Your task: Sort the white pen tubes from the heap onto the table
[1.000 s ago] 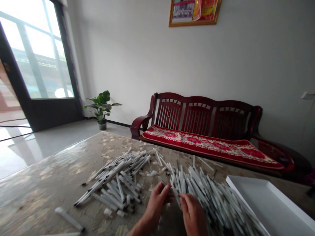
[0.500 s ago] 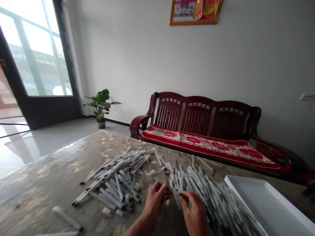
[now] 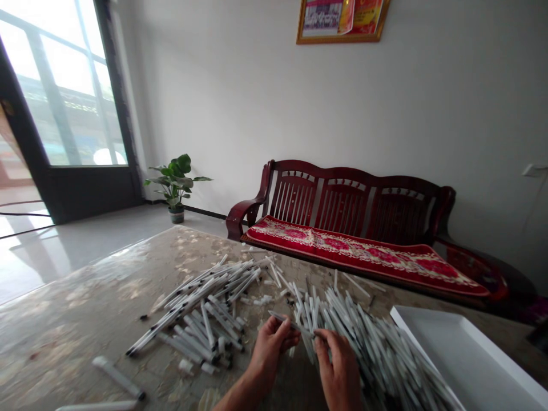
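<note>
while holding the slim grey pen-like tube (image 3: pixel 303 329) between both hands, keep the grip light and the piece in one straight line. as placed in the head view: raised over the table (image 3: pixel 141 279), just left of the heap of translucent tubes (image 3: pixel 368 337), and sloping down from left to right. left hand (image 3: pixel 269 347): fingers drawn together in a pinch, parted by no more than the piece's own thickness, with the tapered tip (image 3: pixel 273 313) projecting beyond. right hand (image 3: pixel 338 365): fingers likewise pinched, at or near the opposite end; exact contact there too small to tell. for good control, judged from so slender a shape, steady with the left and apply any push or turn with the right, along the length rather than across it. avoid sideways pressure, as likely to bend the piece or make it slip. hold close to the end being worked, to limit wobble. keep the right hand lifted from the heap, to avoid rolling loose pieces. note also, for spacing: to the left, white tubes with black ends (image 3: pixel 205 288); between the piles, short pale sleeves (image 3: pixel 260 300); at far right, a shallow white box (image 3: pixel 483 357).
</note>
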Tool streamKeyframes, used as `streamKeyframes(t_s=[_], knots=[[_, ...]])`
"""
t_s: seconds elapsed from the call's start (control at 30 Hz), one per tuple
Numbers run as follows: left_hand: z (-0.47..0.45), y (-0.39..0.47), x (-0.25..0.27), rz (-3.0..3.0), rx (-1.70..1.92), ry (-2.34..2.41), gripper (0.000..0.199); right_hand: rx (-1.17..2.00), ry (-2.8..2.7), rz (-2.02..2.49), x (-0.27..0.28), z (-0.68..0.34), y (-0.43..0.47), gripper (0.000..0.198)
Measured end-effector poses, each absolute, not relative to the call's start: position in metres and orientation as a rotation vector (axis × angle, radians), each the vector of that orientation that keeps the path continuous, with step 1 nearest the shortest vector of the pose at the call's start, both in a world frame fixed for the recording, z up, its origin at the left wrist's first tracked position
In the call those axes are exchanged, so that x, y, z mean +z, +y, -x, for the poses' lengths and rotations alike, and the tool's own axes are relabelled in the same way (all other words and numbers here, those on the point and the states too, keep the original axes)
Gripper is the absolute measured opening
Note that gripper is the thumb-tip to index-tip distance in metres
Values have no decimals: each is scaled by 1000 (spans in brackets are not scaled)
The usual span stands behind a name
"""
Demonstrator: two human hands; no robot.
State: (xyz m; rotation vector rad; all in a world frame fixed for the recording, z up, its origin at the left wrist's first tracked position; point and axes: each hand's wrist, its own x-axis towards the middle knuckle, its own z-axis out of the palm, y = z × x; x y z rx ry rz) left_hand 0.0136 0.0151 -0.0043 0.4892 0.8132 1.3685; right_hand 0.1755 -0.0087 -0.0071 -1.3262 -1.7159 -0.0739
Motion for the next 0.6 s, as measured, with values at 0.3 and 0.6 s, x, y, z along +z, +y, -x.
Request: streamKeyframes(t_s=[0.3, 0.6], knots=[[-12, 16, -7, -497, 1384, 824, 49, -114, -1719, 1290, -9, -175, -7, 34], [-14, 18, -6, -533, 1391, 876, 52, -110, -1726, 1323, -10, -173, -5, 43]])
